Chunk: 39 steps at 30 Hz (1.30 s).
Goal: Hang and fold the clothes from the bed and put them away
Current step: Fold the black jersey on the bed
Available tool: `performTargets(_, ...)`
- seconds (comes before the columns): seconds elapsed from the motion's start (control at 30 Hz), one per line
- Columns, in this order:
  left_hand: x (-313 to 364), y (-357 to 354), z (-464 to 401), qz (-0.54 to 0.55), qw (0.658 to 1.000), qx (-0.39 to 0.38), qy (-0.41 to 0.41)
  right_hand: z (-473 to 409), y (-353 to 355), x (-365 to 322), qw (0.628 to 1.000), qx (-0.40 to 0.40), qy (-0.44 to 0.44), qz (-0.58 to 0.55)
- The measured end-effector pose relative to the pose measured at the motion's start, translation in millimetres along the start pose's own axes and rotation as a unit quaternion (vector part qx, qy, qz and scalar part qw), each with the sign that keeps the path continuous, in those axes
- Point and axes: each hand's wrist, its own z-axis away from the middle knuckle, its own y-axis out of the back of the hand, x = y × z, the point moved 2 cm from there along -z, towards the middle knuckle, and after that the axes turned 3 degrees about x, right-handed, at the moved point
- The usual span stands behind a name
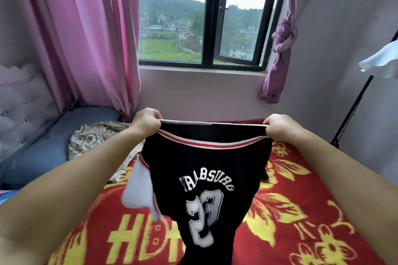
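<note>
Above the red flowered bed (312,211), my left hand (146,123) and right hand (280,128) pinch the black jersey (204,174) taut by its striped edge, fingers (154,117) curled; it hangs limp and light, probably best held there.

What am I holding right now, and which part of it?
Both hands, left and right, grip the black jersey by its striped top edge.

Your left hand (146,123) and right hand (280,128) hold the jersey (206,183) up between them, over the blanket (301,211) on the bed. A crumpled cloth (94,140) lies to its left; the window (206,15) stands behind, curtains (86,38) on either side
</note>
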Motion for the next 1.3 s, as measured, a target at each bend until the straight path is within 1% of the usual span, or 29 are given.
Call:
performTargets(0.07,-4.9,0.7,-0.3,0.087,0.996,-0.028,0.018,-4.9,0.9,3.0,0.997,-0.004,0.025,-0.077)
performTargets(0.13,-6.9,5.4,0.7,0.159,0.985,-0.059,0.003,-5.4,7.1,-0.4,0.984,-0.01,0.046,-0.175)
performTargets(0.2,-9.9,16.2,1.3,0.197,0.978,-0.066,-0.028,-3.4,15.9,-0.5,0.961,-0.017,0.062,-0.268)
performTargets(0.27,-12.2,29.0,-2.3,0.213,0.974,-0.049,-0.054,-0.3,27.5,-0.7,0.935,-0.024,0.085,-0.342)
performTargets(0.3,-12.3,34.8,-4.6,0.224,0.972,-0.049,-0.056,3.2,34.1,-0.8,0.921,-0.04,0.092,-0.375)
performTargets(0.33,-11.8,40.6,-6.5,0.237,0.968,-0.071,-0.049,8.0,40.0,-1.5,0.909,-0.075,0.099,-0.398)
performTargets(0.37,-11.8,45.7,-7.7,0.245,0.962,-0.116,-0.035,12.6,45.0,-1.9,0.898,-0.129,0.111,-0.405)
performTargets(0.4,-11.8,49.6,-7.5,0.244,0.953,-0.18,-0.016,15.8,49.5,-0.9,0.888,-0.191,0.126,-0.4)
performTargets(0.47,-16.9,57.5,-6.0,0.216,0.927,-0.305,0.007,18.2,56.6,5.6,0.853,-0.297,0.159,-0.399)
performTargets(0.5,-23.1,61.0,-7.9,0.21,0.913,-0.35,0.008,20.4,60.6,7.8,0.837,-0.332,0.18,-0.397)
performTargets(0.53,-29.1,64.6,-10.9,0.21,0.901,-0.381,0.007,21.8,63.0,8.7,0.828,-0.35,0.194,-0.393)
performTargets(0.6,-36.7,70.2,-16.5,0.196,0.888,-0.416,0.001,20.2,61.0,10.4,0.832,-0.333,0.167,-0.41)
performTargets(0.63,-37.9,69.1,-17.2,0.182,0.885,-0.429,-0.003,17.4,56.1,9.2,0.845,-0.301,0.14,-0.419)
performTargets(0.67,-38.1,65.4,-15.0,0.167,0.887,-0.432,-0.002,13.4,47.5,7.5,0.878,-0.25,0.122,-0.39)
performTargets(0.7,-36.7,58.8,-11.8,0.159,0.896,-0.415,0.008,7.7,37.6,4.6,0.924,-0.183,0.116,-0.314)
performTargets(0.73,-34.1,50.8,-7.3,0.156,0.913,-0.377,0.018,1.0,27.0,0.2,0.962,-0.112,0.114,-0.222)
performTargets(0.77,-30.6,42.1,-3.1,0.157,0.932,-0.326,0.028,-4.7,15.3,-5.7,0.981,-0.054,0.112,-0.146)
performTargets(0.8,-26.7,32.7,-0.1,0.163,0.949,-0.267,0.041,-9.2,3.7,-12.2,0.989,-0.012,0.097,-0.109)
performTargets(0.83,-20.8,23.0,2.8,0.179,0.957,-0.219,0.059,-11.6,-5.6,-19.7,0.991,0.016,0.074,-0.111)
performTargets(0.87,-12.4,13.2,5.9,0.201,0.958,-0.189,0.08,-11.9,-12.3,-28.9,0.989,0.035,0.051,-0.133)
performTargets(0.93,10.8,-5.4,16.9,0.228,0.951,-0.175,0.114,-8.4,-20.9,-53.4,0.981,0.06,0.039,-0.182)
performTargets(1.0,36.0,-22.7,30.5,0.256,0.939,-0.186,0.134,3.2,-27.4,-85.6,0.967,0.082,0.079,-0.226)
performTargets(1.03,46.0,-31.4,36.5,0.292,0.924,-0.199,0.148,12.1,-31.2,-103.5,0.957,0.088,0.112,-0.251)
performTargets(1.07,54.3,-38.9,42.3,0.343,0.899,-0.216,0.168,21.4,-36.4,-119.5,0.946,0.081,0.144,-0.28)
performTargets(1.13,62.3,-47.9,48.3,0.435,0.847,-0.232,0.201,34.2,-47.1,-140.1,0.927,0.04,0.179,-0.326)
performTargets(1.17,61.6,-48.8,47.8,0.467,0.827,-0.23,0.212,37.2,-49.7,-143.3,0.926,0.011,0.18,-0.331)
performTargets(1.23,56.4,-48.3,44.5,0.51,0.793,-0.246,0.224,40.6,-51.1,-138.3,0.931,-0.064,0.188,-0.307)
performTargets(1.27,53.9,-46.7,43.8,0.52,0.782,-0.26,0.227,40.9,-50.7,-134.2,0.936,-0.094,0.207,-0.27)
performTargets(1.3,51.1,-45.3,44.7,0.516,0.78,-0.274,0.225,41.8,-49.7,-130.2,0.941,-0.112,0.228,-0.223)
